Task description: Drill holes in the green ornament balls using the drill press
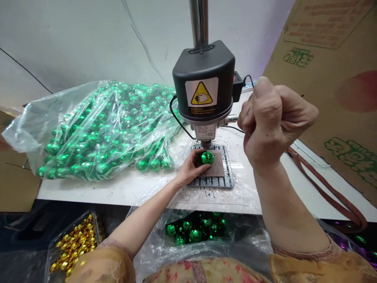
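A small black bench drill (204, 84) stands on a white table (123, 188). My left hand (193, 169) pinches a shiny green faceted ball (207, 157) on the brown pad of the drill's slotted base (228, 179), right under the bit. My right hand (269, 122) is raised beside the drill head, closed in a fist round its side lever, which is mostly hidden by my fingers.
A big clear plastic bag of green balls (97, 129) lies on the table's left. Another bag with several green balls (194, 230) hangs below the table edge. A tray of gold pieces (73, 243) sits lower left. Cardboard (338, 78) leans at right; a brown strap (330, 196) crosses the table.
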The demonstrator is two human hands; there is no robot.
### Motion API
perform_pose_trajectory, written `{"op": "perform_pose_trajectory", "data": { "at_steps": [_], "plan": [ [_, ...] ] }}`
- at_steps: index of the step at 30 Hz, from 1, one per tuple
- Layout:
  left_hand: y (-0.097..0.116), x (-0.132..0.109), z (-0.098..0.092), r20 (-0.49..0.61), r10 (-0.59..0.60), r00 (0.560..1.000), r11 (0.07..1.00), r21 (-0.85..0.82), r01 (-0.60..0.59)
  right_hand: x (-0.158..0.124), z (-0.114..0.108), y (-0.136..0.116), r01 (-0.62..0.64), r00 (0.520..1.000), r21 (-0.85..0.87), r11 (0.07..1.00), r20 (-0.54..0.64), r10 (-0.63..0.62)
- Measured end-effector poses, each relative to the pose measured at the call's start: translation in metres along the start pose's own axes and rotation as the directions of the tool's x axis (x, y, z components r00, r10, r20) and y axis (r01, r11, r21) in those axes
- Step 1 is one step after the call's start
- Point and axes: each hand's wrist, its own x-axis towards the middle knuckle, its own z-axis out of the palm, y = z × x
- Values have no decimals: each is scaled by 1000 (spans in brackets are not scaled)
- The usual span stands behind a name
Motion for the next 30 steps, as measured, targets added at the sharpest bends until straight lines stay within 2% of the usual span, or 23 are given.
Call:
{"op": "perform_pose_trajectory", "data": {
  "at_steps": [4, 8, 13, 20, 30],
  "plan": [
    [8, -2, 4, 10, -6, 1000, 996, 93, 5, 0, 0, -3, -27, 1000, -64, 998, 12, 28],
    [11, -3, 6, 3, -2, 1000, 998, 65, 1, 0, -1, -6, -66, 998, -109, 992, 16, 68],
    [10, -3, 8, -12, -2, 1000, 1000, 24, 3, -9, -3, -4, 12, 1000, -81, 997, 8, -12],
    [7, -4, 7, 1, 10, 1000, 1000, 2, -10, -26, -10, -2, 31, 999, -196, 980, -21, -36],
    [7, -4, 8, -5, 5, 1000, 1000, -4, -5, -33, -14, 6, 125, 992, -151, 981, -18, -129]
  ]
}}
